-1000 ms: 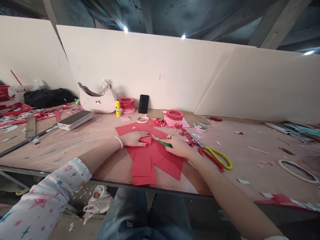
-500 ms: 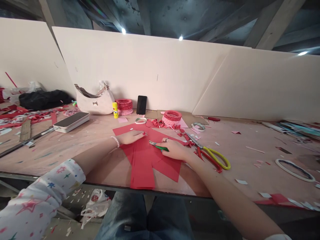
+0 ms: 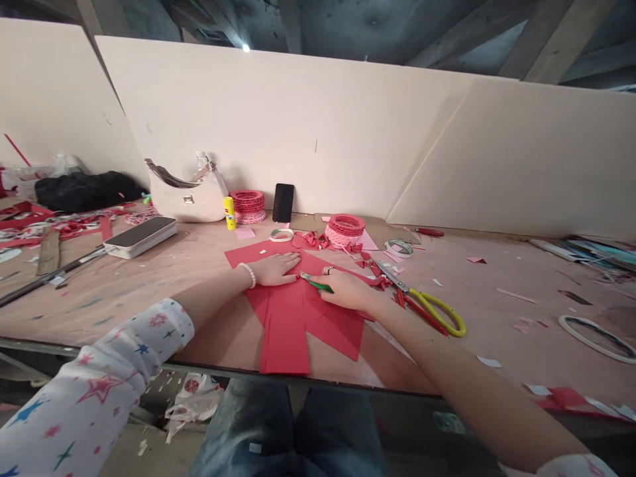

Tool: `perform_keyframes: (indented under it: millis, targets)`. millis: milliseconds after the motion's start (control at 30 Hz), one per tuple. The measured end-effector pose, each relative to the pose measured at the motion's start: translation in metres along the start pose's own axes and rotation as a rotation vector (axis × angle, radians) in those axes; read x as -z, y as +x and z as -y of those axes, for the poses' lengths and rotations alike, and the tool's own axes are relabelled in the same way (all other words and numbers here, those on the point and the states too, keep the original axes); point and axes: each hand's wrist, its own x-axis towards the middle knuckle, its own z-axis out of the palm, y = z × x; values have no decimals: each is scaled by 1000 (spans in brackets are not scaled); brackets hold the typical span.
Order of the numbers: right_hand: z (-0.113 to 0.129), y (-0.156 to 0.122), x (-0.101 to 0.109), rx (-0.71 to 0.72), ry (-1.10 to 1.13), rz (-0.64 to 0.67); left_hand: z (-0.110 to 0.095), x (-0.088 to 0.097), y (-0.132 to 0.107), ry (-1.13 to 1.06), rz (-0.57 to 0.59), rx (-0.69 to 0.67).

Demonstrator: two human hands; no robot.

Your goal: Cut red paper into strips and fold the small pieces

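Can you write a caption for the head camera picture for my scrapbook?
The left hand presses red paper flat while the right hand grips a green-handled craft knife, beside yellow-handled scissors.

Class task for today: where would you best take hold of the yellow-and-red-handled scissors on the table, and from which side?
Take the scissors by their loop handles, coming from the right. The handles lie on that side, clear of the red paper, while the blades point left toward the right hand.

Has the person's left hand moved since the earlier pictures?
Yes. Judged against the yellow glue stick, the left hand has slid rightward and slightly nearer the person, toward the green-handled tool.
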Motion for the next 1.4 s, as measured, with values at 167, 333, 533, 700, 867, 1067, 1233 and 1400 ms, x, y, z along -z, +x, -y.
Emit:
perform_keyframes:
  millis: [167,333,533,700,867,1067,1233,1400]
  targets:
    - [-1,8,-3,-34,-39,-25,-3,5,-2,-20,9,51]
    - [-7,10,-3,-65,-6,-23,-2,4,0,-5,10,51]
    - [-7,13,-4,-84,-16,-28,5,-3,4,-21,-13,34]
    - [-5,19,-4,-97,-66,-30,5,-3,4,-52,-19,73]
    - [-10,19,-4,-98,-83,-57,5,-2,4,-32,-13,72]
    - [-9,28,-3,-93,-84,-29,4,-2,2,-27,-4,78]
    - [-12,28,-4,-133,-95,-45,5,-3,3,-35,-14,70]
    - [-12,36,-7,-121,-102,-56,7,-7,5,-59,-37,57]
